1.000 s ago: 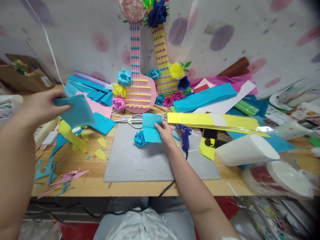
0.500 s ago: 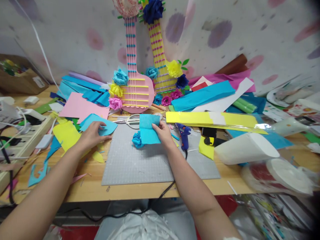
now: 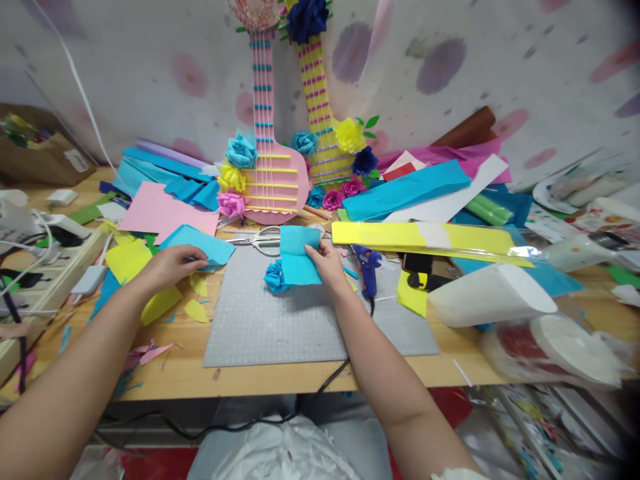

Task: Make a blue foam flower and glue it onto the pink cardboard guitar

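Observation:
My right hand (image 3: 327,267) pinches the right edge of a folded blue crepe paper piece (image 3: 300,257), held over the grey cutting mat. Partly behind that piece lies a blue paper flower (image 3: 275,277). My left hand (image 3: 175,265) is at the front edge of some light blue paper sheets (image 3: 213,248), its thumb and fingers closed together on the paper. Scissors (image 3: 260,241) lie between the hands at the back of the mat, partly covered by the crepe paper. To the right of my right hand is a purple-blue glue gun (image 3: 369,270).
The cutting mat (image 3: 270,340) lies on a wooden table. Two paper guitars with flowers, one pink (image 3: 277,177) and one yellow (image 3: 323,143), lean at the back. Yellow paper (image 3: 390,237) and a white roll (image 3: 495,297) lie right; a power strip (image 3: 55,287) lies left.
My left thumb and fingers have drawn together at the light blue sheets, and that hand has shifted slightly left. My right hand keeps its hold on the crepe paper almost unmoved.

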